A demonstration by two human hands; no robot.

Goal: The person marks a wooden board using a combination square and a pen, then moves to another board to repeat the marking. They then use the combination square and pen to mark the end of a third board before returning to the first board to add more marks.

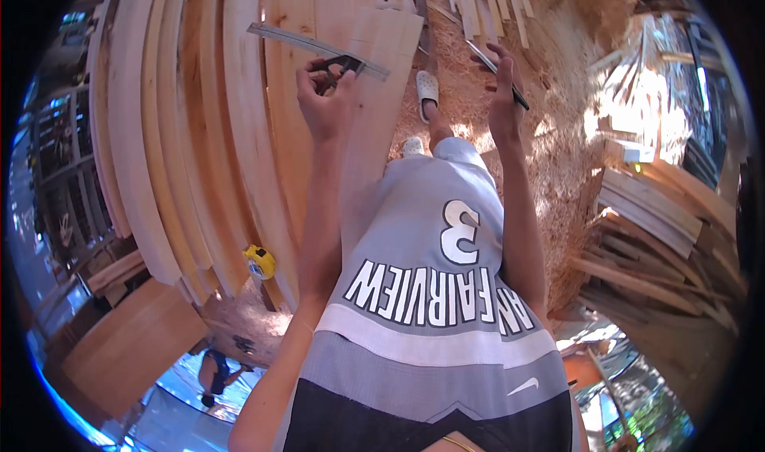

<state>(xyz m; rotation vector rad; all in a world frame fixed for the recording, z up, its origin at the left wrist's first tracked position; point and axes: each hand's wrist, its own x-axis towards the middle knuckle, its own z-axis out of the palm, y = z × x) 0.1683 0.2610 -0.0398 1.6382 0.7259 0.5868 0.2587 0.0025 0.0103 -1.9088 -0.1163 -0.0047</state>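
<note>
My left hand (327,97) is closed around the dark head of a combination square (287,37). Its steel blade lies across a pale wooden board (374,105) that extends from near my lap. Off to the right, my right hand (504,101) grips a slim pen-like tool (480,53), silvery at one end and black at the other. That hand is over the shavings-covered floor, apart from the board.
Long planks (199,117) lie side by side to the left, with a yellow tape measure (259,262) on them. Shavings (558,173) cover the floor. Stacked lumber (653,213) sits at right, and thin strips (486,1) lie ahead. A person (213,372) is at lower left.
</note>
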